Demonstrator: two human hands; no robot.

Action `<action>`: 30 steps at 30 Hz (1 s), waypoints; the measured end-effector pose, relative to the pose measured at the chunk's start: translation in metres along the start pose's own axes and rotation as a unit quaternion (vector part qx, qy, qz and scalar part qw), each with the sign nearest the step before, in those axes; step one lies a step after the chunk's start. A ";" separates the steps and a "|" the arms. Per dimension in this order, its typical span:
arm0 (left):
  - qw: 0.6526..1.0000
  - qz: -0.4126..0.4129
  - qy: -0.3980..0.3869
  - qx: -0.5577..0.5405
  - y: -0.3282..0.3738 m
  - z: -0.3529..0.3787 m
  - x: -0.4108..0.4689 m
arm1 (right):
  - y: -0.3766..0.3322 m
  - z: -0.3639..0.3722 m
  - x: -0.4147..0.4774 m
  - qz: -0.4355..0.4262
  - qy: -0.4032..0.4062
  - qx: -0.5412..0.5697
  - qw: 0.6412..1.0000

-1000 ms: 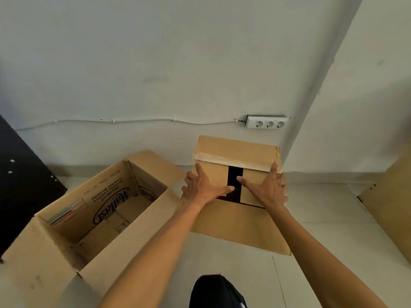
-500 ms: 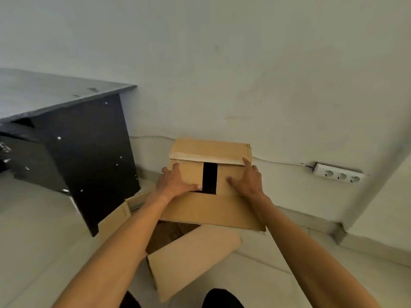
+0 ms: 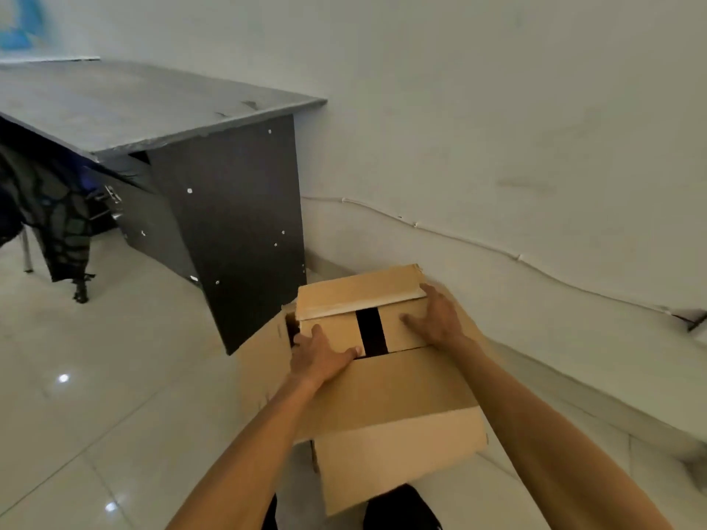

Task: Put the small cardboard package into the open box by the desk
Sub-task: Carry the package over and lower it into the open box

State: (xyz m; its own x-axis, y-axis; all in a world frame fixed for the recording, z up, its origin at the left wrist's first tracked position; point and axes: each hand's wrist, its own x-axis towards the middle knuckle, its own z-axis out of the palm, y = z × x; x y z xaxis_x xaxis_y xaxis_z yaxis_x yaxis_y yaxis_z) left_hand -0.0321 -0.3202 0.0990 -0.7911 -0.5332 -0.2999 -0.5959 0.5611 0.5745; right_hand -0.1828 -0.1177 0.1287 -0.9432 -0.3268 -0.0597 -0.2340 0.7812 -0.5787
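Note:
The small cardboard package (image 3: 344,300), brown with a black strip down its near face and a tilted top flap, is held over the open box (image 3: 264,361) beside the desk. My left hand (image 3: 321,353) grips the package's lower left corner. My right hand (image 3: 440,319) presses flat on its right side. The package's near flap hangs down over the box mouth, so only a dark gap at the box's far left shows the inside. A front flap of the box (image 3: 401,453) sticks out toward me.
A dark desk (image 3: 229,223) stands just left of the box, its side panel near the package. A chair with dark cloth (image 3: 57,223) sits under the desk at far left. The white wall carries a cable (image 3: 459,235) and a socket strip (image 3: 692,319). The floor is glossy tile.
Both hands carried the package leftward from the spot under the socket strip to above the open box by the desk. My view swung left, bringing the desk into sight.

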 end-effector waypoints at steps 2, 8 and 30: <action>1.000 -0.012 -0.004 -0.016 -0.002 0.005 0.010 | -0.002 0.001 0.018 -0.012 -0.011 -0.001 1.000; 0.999 -0.033 0.001 -0.028 -0.015 0.023 0.037 | 0.015 0.031 0.047 -0.027 -0.036 0.014 0.999; 0.985 -0.111 -0.135 -0.003 -0.083 0.129 0.115 | 0.107 0.140 0.060 0.151 -0.157 0.062 0.974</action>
State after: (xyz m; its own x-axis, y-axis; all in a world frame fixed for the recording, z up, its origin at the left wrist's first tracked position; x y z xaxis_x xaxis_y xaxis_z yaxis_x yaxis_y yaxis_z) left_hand -0.0918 -0.3465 -0.0811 -0.6504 -0.4530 -0.6097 -0.7576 0.4454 0.4772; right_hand -0.2309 -0.1284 -0.0507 -0.8416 -0.2535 -0.4770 0.0917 0.8032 -0.5886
